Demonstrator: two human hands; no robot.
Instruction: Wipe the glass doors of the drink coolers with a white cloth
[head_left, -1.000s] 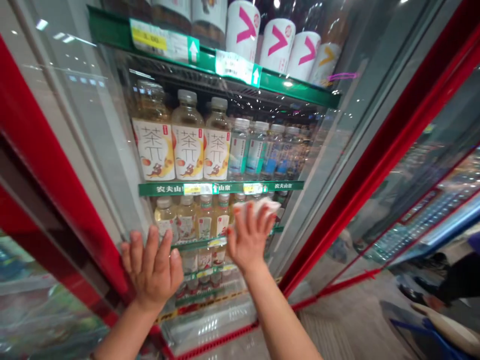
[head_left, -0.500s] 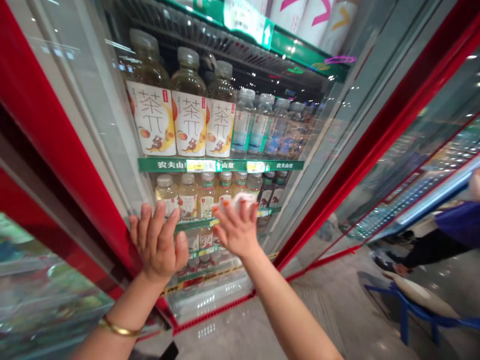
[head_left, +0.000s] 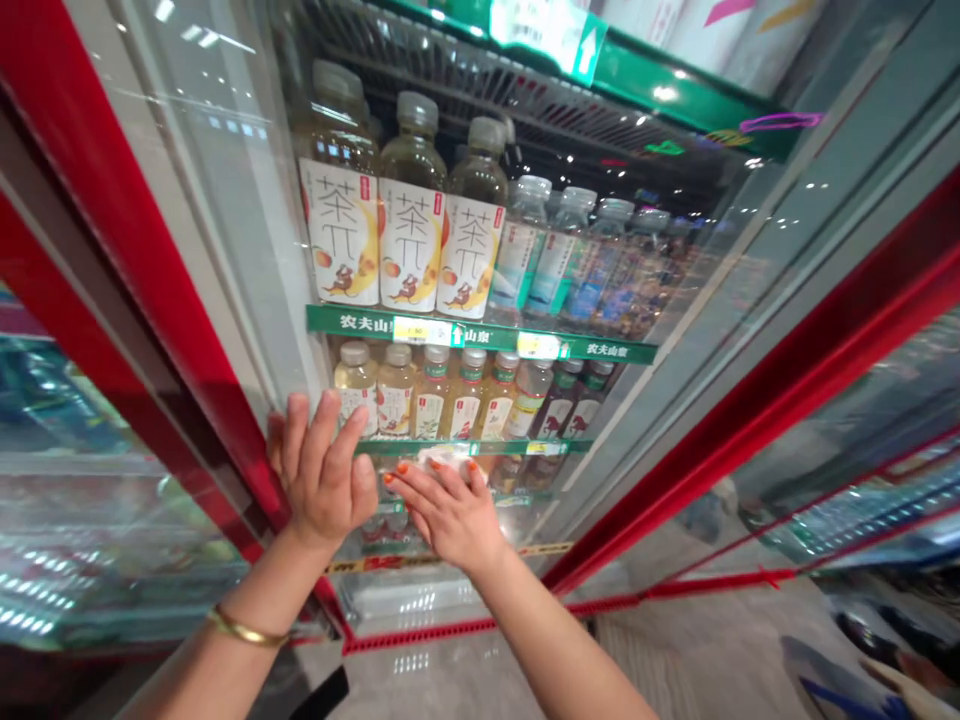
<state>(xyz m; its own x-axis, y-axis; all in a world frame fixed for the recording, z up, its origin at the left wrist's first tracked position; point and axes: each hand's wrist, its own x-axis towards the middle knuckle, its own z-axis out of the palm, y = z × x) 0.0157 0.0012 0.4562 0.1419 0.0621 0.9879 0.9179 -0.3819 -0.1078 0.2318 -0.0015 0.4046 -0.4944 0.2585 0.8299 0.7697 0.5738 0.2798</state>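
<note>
We had our left hand [head_left: 322,470] flat against the glass door [head_left: 217,220] of a drinks cooler, just beside its red frame [head_left: 127,220], with the fingers [head_left: 319,430] spread and a gold bangle [head_left: 246,630] on the wrist. Our right hand [head_left: 446,515] lay a little lower on the pane, near the left one but not touching it. Its orange-nailed fingers [head_left: 442,490] were stretched out and slightly apart, resting over a white cloth [head_left: 442,457] and not pinching it. We could not tell whether the cloth was fabric or paper tissue.

The cloth sat between those fingertips and the glass, in front of a shelf of bottled drinks [head_left: 397,400]. Above that shelf stood tea bottles [head_left: 412,245] behind a green price strip [head_left: 480,338]. The cloth looked light, soft and likely to bunch, and it might slip on smooth glass, so it seemed best held flat under the whole spread of the fingers.
</note>
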